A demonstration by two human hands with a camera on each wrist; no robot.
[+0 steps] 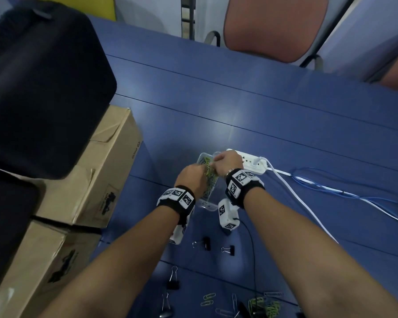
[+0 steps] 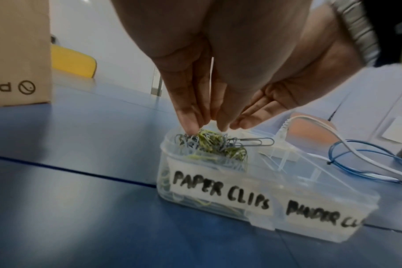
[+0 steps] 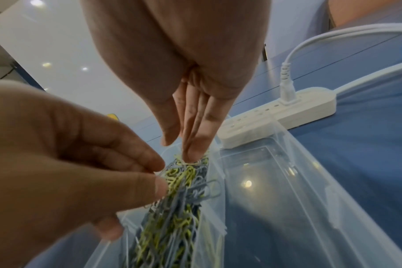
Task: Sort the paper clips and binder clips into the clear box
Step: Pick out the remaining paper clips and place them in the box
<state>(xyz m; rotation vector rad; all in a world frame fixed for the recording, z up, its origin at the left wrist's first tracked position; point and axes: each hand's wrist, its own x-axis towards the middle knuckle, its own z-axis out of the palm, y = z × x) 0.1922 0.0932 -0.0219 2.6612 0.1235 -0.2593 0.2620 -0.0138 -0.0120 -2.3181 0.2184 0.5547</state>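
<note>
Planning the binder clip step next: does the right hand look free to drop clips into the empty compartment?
Probably yes. The right hand hovers over the clear box, and its binder clips compartment is open-topped and empty, though the fingers are now in the paper clips.

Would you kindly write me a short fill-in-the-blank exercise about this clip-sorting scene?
1. Both hands' fingertips reach into the box compartment labelled ____ clips.
2. The compartment labelled binder clips holds ____ clips.
3. Binder clips on the table are coloured ____.
4. Behind the box lies a white ____.

Answers: paper; no; black; power strip
</note>
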